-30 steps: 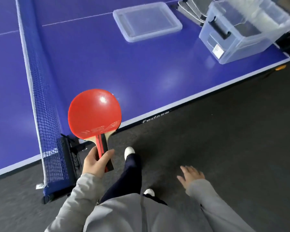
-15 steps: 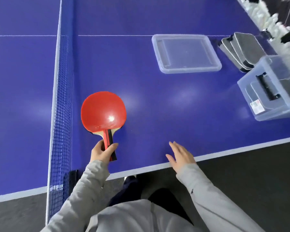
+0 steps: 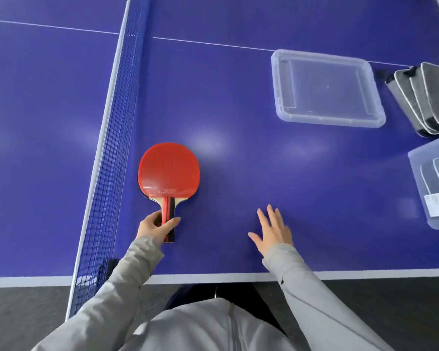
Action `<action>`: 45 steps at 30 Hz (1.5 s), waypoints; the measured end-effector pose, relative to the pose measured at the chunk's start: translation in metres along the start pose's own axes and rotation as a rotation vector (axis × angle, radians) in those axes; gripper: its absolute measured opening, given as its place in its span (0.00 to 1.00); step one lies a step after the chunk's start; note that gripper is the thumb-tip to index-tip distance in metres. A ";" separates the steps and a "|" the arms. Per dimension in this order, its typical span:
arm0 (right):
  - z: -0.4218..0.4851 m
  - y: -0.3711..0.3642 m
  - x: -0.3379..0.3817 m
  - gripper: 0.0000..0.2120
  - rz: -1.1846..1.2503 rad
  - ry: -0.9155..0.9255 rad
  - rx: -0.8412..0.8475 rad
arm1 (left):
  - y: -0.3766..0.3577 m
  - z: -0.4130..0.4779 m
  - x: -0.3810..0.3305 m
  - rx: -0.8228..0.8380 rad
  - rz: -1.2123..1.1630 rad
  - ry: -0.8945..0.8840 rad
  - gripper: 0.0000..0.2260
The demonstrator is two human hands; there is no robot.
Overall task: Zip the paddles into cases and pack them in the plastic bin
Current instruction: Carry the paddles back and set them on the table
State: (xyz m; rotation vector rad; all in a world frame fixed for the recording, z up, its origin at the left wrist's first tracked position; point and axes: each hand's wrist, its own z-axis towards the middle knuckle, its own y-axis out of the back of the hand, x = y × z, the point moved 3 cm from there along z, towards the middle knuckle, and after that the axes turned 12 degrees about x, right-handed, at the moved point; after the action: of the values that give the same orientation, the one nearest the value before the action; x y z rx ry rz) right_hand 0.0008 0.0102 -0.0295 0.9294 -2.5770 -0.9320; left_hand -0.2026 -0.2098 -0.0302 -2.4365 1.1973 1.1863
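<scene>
Hands well apart: the left hand grips the handle of the red paddle, fingers and thumb curled round it, while the right hand holds nothing, its fingers spread flat above the tabletop. Whether the paddle rests on the surface or hangs just over it cannot be told. Its long axis runs straight away from the person, handle near, blade far, just beside the net. The grey cases are stacked far off to the right, past the clear lid, with the plastic bin at the right edge nearer the person. So the free right hand is the nearer one to fetch a case, and the paddle will likely have to cross the tabletop rightward
</scene>
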 end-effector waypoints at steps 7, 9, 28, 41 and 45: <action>0.000 -0.007 0.001 0.37 -0.043 0.013 -0.018 | 0.002 -0.005 0.002 -0.206 0.176 0.070 0.24; 0.000 -0.007 0.000 0.37 -0.048 0.016 -0.017 | 0.000 -0.005 0.002 -0.207 0.194 0.066 0.24; 0.001 -0.011 -0.004 0.38 -0.064 0.040 -0.011 | -0.007 -0.014 -0.006 -0.198 0.441 0.030 0.16; -0.039 -0.010 -0.105 0.34 0.088 0.067 -0.157 | -0.060 -0.076 -0.026 -0.388 0.833 -0.175 0.39; -0.063 -0.011 -0.170 0.33 0.112 0.040 -0.219 | -0.130 -0.091 -0.045 -0.312 1.031 -0.236 0.41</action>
State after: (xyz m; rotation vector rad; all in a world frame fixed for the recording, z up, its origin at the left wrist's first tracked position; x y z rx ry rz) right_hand 0.1628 0.0819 0.0092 0.7295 -2.4052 -1.1232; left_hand -0.0708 -0.1401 0.0401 -1.6906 2.4329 1.9281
